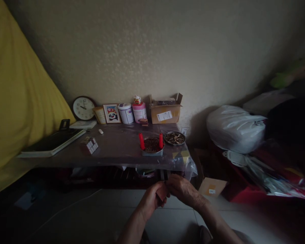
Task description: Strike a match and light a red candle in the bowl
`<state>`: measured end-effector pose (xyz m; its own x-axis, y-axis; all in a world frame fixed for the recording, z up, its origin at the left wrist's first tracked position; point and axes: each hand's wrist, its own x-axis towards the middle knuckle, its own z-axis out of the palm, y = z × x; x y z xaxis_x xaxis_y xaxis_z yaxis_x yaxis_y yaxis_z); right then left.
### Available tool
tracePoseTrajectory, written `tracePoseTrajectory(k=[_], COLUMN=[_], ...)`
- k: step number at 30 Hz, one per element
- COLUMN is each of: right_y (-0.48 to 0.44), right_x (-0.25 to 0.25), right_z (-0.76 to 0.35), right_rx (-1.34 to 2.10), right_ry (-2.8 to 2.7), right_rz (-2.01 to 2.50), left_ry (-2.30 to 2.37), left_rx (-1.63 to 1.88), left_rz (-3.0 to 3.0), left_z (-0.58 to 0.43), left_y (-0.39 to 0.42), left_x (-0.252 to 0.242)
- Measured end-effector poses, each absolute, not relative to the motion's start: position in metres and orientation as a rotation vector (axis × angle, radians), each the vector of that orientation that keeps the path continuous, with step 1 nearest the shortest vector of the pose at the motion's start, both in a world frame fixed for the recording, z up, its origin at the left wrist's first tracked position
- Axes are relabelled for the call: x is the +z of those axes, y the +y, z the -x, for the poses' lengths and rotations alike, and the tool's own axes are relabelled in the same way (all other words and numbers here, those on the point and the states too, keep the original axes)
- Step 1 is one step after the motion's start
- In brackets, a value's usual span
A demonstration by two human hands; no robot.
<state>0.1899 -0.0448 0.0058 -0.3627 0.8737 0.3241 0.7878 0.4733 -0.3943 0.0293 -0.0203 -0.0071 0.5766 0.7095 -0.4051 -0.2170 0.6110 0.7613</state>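
My left hand (151, 198) and my right hand (181, 188) meet low in front of me, below the table's front edge. Between them is a small reddish-brown box (162, 192); the left hand grips it from below and the fingers of the right hand rest on its top. On the table (117, 149) above stands a round dish (152, 145) of dark bits with two red sticks upright at its sides. To its right lies a metal plate (175, 138) of small sticks.
Along the wall stand a clock (83, 108), a framed picture (112, 113), two tubs (132, 113) and an open cardboard box (165, 112). A laptop (52, 142) and small cube (90, 145) lie left. A white bag (235, 128) and clutter fill the right; another box (212, 186) sits on the floor.
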Motion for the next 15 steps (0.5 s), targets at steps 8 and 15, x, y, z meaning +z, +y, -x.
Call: tracePoseTrajectory(k=[8, 15], right_y=[-0.0452, -0.0453], right_x=[0.007, 0.0054], right_z=[-0.1871, -0.1869], right_rx=[0.181, 0.085], right_ry=[-2.198, -2.247], right_rz=[1.362, 1.446], left_ry=[0.788, 0.839], left_rx=[0.595, 0.629], left_rz=[-0.813, -0.807], left_z=[-0.0298, -0.0301], left_y=[-0.0202, -0.0197], left_x=[-0.0084, -0.0073])
